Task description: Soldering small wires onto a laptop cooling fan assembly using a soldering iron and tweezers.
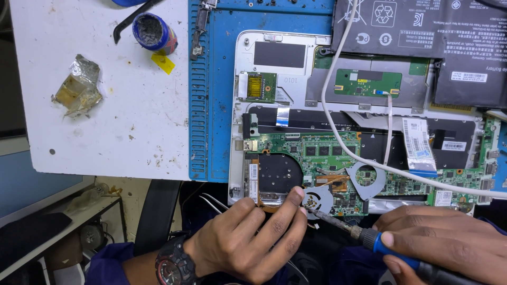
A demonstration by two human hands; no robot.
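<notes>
An opened laptop [240,111] lies on a blue work mat, its green circuit board [327,153] exposed. My left hand [253,237] rests at the laptop's near edge, with fingers pressing on the black fan housing [277,171] and its copper edge; a watch is on that wrist. My right hand [449,237] grips a blue-handled soldering iron [380,244]. The iron's dark tip [311,211] touches the round grey fan area just beside my left fingertips. Thin metal tweezers [211,201] lie under my left hand.
A white cable [338,137] runs across the board. Black battery packs [422,26] sit at the top right. On the white table [105,132] to the left are a small blue tub [153,31], crumpled foil [79,87] and a yellow scrap [163,63].
</notes>
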